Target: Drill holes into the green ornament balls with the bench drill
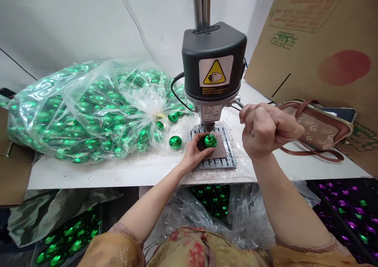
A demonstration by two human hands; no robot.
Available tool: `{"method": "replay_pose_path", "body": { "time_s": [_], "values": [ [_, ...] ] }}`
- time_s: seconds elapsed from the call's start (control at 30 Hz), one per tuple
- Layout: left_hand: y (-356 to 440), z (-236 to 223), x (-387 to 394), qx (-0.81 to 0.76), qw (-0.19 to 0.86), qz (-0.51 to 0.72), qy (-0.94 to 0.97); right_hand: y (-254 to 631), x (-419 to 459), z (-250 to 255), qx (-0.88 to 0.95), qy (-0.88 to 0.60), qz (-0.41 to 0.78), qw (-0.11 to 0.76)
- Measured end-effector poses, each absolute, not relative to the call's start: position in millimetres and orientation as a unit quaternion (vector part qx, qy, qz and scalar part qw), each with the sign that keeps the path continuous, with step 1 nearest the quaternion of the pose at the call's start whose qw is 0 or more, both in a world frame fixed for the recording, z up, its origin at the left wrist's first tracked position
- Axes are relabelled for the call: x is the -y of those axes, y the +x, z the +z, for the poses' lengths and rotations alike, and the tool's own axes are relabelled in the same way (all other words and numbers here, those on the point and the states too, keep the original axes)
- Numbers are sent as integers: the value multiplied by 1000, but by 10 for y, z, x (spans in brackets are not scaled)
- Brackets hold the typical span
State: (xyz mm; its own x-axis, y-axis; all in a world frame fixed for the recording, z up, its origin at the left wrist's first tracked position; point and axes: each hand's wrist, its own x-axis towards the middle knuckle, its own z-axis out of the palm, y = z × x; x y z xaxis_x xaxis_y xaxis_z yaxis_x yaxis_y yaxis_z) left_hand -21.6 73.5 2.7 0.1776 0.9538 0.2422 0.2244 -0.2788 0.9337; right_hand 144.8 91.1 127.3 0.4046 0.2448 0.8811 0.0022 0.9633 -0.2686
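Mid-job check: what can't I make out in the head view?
All in the head view:
Drill bit: too small to tell whether its tip has entered the green ornament.
Lever: outer end hidden behind the right hand.
Lower white label: print too small to read.
Metal column: top cut off by the upper edge.

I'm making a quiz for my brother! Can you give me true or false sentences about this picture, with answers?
1. The left hand holds a green ball under the drill. True.
2. The right hand lies flat. False: the right hand makes a fist.
3. The big clear bag holds purple balls. False: the big clear bag holds green ones.
4. The purse is on the picture's right side. True.
5. The warning sticker has a blue triangle. False: the warning sticker's triangle is yellow.
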Motion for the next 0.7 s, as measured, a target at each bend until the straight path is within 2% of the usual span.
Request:
{"method": "replay_pose_path", "body": {
  "time_s": [0.27,0.47,0.6,0.7],
  "values": [
    [-222,9,-726,-446,392,462,659,1434,-874,1228,551,-107,41,827],
    [-207,46,-749,-462,390,465,647,1412,-809,1673,517,-220,129,817],
    [-209,139,-533,-493,295,478,665,1422,-867,1902,514,-231,163,810],
    [-226,145,-138,-441,215,417,765,1431,-912,1901,511,-214,161,817]
  ]
}}
